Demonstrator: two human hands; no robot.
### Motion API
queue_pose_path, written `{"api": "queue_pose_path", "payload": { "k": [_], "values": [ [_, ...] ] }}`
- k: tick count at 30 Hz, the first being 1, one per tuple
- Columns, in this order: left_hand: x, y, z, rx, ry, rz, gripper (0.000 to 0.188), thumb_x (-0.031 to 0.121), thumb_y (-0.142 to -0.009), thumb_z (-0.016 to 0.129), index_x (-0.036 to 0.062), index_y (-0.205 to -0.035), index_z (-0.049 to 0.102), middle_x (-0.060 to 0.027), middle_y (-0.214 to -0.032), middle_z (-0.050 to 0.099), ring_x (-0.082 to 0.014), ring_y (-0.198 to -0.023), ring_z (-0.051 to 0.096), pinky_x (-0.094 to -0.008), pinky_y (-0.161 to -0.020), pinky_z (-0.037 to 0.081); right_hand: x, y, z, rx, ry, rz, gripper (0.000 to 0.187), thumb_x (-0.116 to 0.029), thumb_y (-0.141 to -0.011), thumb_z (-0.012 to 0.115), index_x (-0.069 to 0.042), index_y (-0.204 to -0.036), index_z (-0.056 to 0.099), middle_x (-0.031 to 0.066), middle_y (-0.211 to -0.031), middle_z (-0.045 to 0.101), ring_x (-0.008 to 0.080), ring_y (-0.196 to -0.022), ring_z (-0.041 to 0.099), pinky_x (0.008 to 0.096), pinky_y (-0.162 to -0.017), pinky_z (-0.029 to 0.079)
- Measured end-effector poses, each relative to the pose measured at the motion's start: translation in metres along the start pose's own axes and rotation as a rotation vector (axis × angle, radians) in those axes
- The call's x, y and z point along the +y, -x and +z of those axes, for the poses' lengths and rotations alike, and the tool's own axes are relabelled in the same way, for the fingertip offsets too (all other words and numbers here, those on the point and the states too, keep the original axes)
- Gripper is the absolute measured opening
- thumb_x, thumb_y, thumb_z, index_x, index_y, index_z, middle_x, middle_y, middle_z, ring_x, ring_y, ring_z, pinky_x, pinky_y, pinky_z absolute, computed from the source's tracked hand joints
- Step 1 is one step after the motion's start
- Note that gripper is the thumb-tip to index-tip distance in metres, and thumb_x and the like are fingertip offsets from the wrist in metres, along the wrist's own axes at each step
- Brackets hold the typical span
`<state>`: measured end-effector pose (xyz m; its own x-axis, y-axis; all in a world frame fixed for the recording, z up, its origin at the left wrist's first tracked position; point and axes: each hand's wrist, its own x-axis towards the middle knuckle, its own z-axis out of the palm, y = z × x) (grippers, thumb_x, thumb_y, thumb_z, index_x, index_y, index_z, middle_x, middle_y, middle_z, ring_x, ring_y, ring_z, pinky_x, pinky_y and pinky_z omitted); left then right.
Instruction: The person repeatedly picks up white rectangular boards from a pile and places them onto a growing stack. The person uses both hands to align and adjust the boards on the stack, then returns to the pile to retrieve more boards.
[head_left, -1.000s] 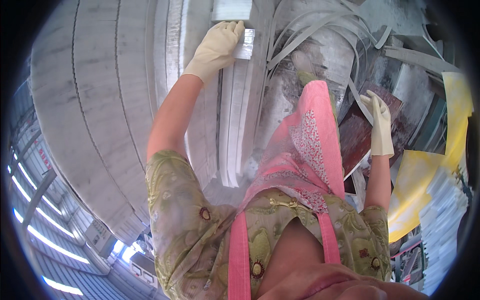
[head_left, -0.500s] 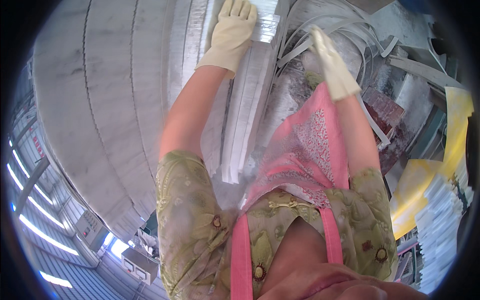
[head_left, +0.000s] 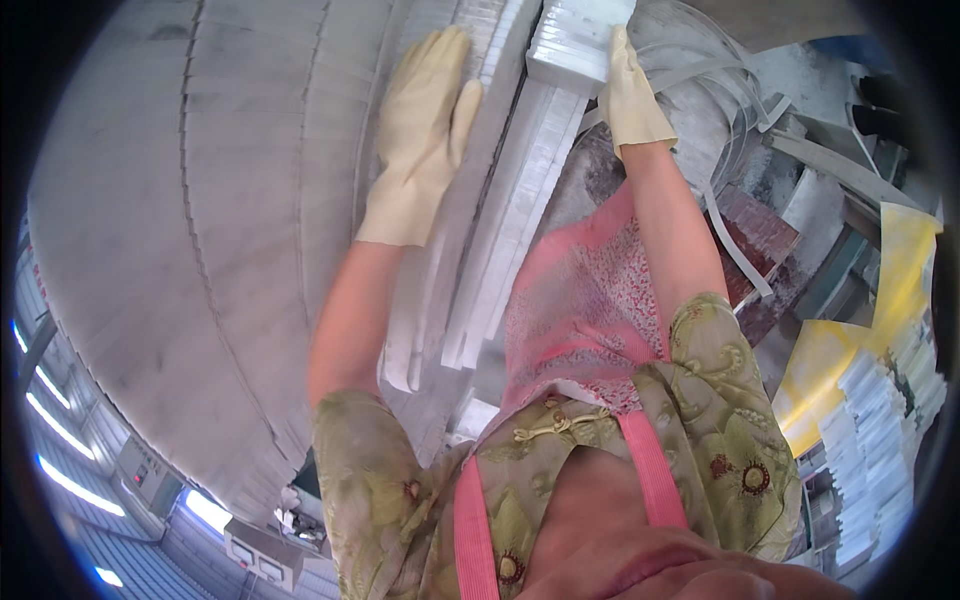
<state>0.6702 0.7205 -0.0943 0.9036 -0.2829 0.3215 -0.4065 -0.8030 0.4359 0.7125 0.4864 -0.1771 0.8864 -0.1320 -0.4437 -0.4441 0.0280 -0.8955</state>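
My left hand [head_left: 425, 110], in a cream rubber glove, lies flat on long pale grey strips [head_left: 470, 170], its fingers stretched out and thumb apart. Right of it stands a long narrow stack of thin whitish pieces [head_left: 575, 45]; their material I cannot make out. My right hand [head_left: 635, 105], gloved alike, rests along the right side of this stack near its far end. Its fingers are straight and upright, partly seen edge-on, not wrapped round anything. Wide grey layered slabs [head_left: 250, 150] with dark seams extend left of my left hand.
Loose curled pale strips [head_left: 700, 75] lie right of my right hand, with a reddish-brown block [head_left: 750, 235] nearer. Yellow-and-white sheets [head_left: 830, 370] and a jagged stack of pale bluish pieces [head_left: 875, 450] stand at the right. A pink apron [head_left: 590, 290] hangs before me, close to the stack.
My left hand has moved left, off the narrow stack and onto the strips beside it. My right hand, earlier apart from the stack, has come left against its side. The view has shifted.
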Motion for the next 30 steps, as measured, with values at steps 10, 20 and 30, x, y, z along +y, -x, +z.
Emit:
{"api": "queue_pose_path", "payload": {
  "k": [10, 20, 30],
  "values": [
    [-0.001, -0.005, 0.005, -0.002, -0.055, 0.021, 0.046, 0.022, -0.1, 0.06, -0.0022, -0.138, 0.057, -0.0216, -0.137, 0.061, -0.0388, -0.131, 0.055, -0.0468, -0.115, 0.041, 0.036, -0.014, 0.004, 0.018, 0.183, -0.174, 0.057, -0.027, -0.107, 0.031, -0.002, -0.159, 0.029, 0.0283, -0.158, 0.037, 0.0395, -0.143, 0.043, 0.04, -0.118, 0.035],
    [-0.001, -0.007, 0.001, -0.016, -0.001, 0.002, 0.045, 0.023, -0.101, 0.058, -0.0018, -0.137, 0.058, -0.0203, -0.139, 0.061, -0.0384, -0.133, 0.054, -0.0451, -0.115, 0.041, 0.036, -0.086, -0.063, 0.016, 0.953, -0.415, 0.057, -0.016, -0.102, 0.051, 0.002, -0.153, 0.036, 0.0293, -0.155, 0.042, 0.0411, -0.142, 0.046, 0.0414, -0.116, 0.04],
    [0.001, -0.006, 0.0, -0.032, -0.009, -0.019, 0.044, 0.021, -0.099, 0.059, -0.0025, -0.137, 0.059, -0.0204, -0.14, 0.061, -0.0391, -0.135, 0.053, -0.0452, -0.116, 0.039, 0.012, -0.141, -0.027, 0.127, 0.597, -0.354, 0.079, -0.063, -0.106, 0.022, -0.003, -0.154, 0.043, 0.0244, -0.149, 0.054, 0.0359, -0.141, 0.049, 0.0369, -0.116, 0.035]
  ]
}}
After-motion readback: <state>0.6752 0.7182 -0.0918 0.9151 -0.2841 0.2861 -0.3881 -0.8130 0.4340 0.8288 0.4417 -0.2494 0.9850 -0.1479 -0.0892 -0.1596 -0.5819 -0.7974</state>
